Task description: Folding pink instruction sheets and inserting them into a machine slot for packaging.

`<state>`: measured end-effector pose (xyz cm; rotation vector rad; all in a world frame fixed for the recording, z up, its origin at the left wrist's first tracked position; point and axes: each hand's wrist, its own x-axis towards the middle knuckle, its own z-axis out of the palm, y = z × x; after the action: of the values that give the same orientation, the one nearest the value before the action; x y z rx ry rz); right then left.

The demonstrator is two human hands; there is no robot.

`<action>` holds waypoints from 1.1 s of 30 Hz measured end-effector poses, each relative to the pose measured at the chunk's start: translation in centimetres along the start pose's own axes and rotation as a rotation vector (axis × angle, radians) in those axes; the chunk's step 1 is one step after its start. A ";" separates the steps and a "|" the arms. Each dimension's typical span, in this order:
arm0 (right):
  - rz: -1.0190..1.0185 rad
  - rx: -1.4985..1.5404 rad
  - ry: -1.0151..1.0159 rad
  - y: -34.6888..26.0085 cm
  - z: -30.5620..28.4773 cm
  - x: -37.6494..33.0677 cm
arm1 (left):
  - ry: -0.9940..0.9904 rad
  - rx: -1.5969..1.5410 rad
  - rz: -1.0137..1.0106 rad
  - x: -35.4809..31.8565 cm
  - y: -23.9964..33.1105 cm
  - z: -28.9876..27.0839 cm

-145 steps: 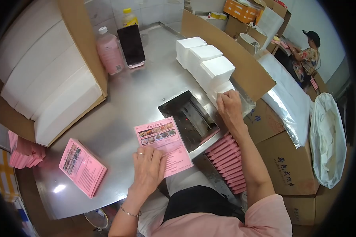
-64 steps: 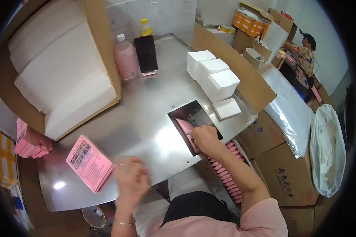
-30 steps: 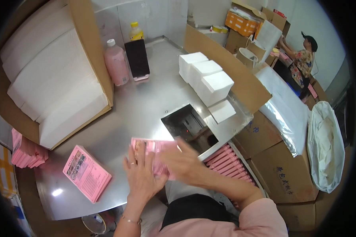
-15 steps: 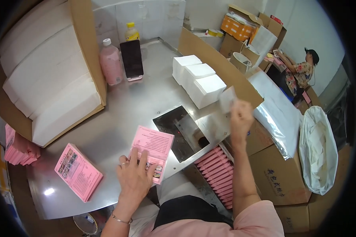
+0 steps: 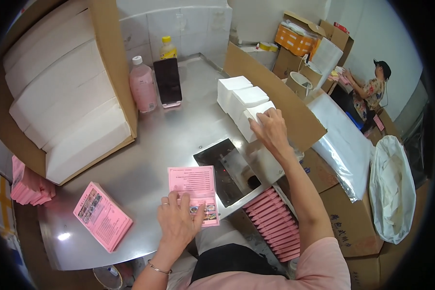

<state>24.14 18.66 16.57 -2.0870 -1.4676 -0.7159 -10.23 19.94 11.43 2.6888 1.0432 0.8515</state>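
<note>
My left hand (image 5: 179,223) lies flat on a pink printed packet (image 5: 193,192) near the front edge of the steel table (image 5: 179,140), pressing it down. My right hand (image 5: 269,129) reaches to the right and rests on the nearest of three white stacks (image 5: 249,104) beside a cardboard wall; its fingers touch the top sheet. Between the hands sits a dark flat machine plate (image 5: 227,169). A stack of pink packets (image 5: 102,222) lies at the table's front left.
A big carton of white stacks (image 5: 63,101) fills the left. A pink bottle (image 5: 142,91), a yellow-capped bottle (image 5: 167,48) and a dark phone (image 5: 167,82) stand at the back. Pink packets fill a tray (image 5: 274,220) below the table. Another person (image 5: 369,92) works at the far right.
My right hand, raised with a white sheet half a second ago, has dropped onto the white stack. The pink packet lies flat under my left hand, as it did half a second ago.
</note>
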 end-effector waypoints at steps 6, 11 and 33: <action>-0.017 -0.029 -0.095 -0.8 0.0 0.5 | 0.016 -0.011 0.006 0.1 -0.2 0.2; 0.077 0.045 -0.045 -0.6 0.7 0.8 | 0.081 0.031 -0.005 -0.1 -0.3 0.3; -0.540 0.224 -0.347 -15.8 1.5 -11.3 | -0.104 -0.151 0.074 -0.4 0.1 -0.4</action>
<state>6.15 16.58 9.41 -1.7091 -2.2340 -0.3512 -10.59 19.53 11.59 2.6269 0.8277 0.7599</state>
